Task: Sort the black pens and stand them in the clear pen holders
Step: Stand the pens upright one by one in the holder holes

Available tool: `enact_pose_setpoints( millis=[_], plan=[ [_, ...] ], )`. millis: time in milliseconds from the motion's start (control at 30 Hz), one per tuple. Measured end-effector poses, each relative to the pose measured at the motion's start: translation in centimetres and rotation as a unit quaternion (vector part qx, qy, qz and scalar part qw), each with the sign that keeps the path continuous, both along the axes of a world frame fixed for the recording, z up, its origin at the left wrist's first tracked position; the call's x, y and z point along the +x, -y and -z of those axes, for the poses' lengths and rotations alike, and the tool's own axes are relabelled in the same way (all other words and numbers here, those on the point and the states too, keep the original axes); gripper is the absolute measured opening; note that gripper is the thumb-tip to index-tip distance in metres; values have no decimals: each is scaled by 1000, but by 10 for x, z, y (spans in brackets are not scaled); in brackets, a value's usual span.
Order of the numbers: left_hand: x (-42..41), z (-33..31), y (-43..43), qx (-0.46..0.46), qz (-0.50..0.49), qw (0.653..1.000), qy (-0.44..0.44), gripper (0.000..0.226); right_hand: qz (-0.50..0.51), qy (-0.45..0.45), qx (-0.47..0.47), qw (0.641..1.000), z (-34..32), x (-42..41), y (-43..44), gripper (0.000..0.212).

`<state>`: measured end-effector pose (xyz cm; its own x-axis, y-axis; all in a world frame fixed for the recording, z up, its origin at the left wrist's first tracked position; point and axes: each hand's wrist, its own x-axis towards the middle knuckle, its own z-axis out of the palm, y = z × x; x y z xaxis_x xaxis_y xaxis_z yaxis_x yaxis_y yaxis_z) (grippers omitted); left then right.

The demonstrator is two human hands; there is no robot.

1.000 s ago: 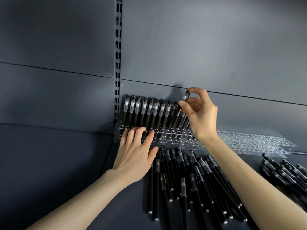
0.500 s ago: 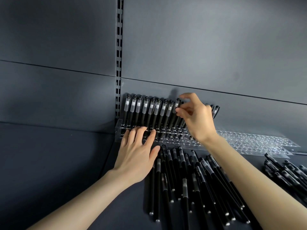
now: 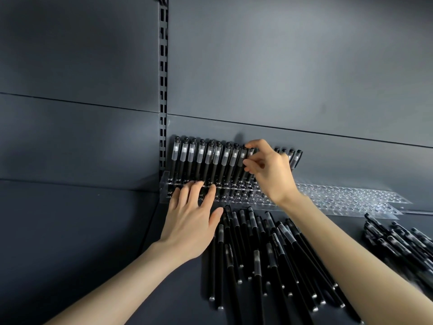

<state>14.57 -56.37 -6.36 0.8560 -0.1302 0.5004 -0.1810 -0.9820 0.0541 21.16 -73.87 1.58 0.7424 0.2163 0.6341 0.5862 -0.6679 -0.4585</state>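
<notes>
the left hand (image 3: 189, 221) lies flat with straight fingers, pressing on the front of the clear pen holder (image 3: 243, 198) at the back of the shelf (image 3: 105, 231). the right hand (image 3: 269, 172) pinches the cap of a black pen (image 3: 241, 158) standing in the holder's back row, beside the other upright pens (image 3: 201, 160). loose pens (image 3: 257, 254) lie on the shelf just in front, with another pile (image 3: 403, 242) off to the right.
</notes>
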Motion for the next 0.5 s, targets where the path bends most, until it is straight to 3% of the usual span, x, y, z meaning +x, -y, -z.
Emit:
enact_pose_setpoints(
  millis=[167,333,500],
  plan=[
    [-5,-6,2,-41,13,999,-17,50,7,3,0,1000,4,-4,1,35],
    [-15,-13,4,-84,26,996,-6,28,0,-5,13,1000,10,-19,10,29],
    [-48,-26,20,-87,-23,991,-101,45,-24,-30,-7,999,21,-47,29,23]
  ],
)
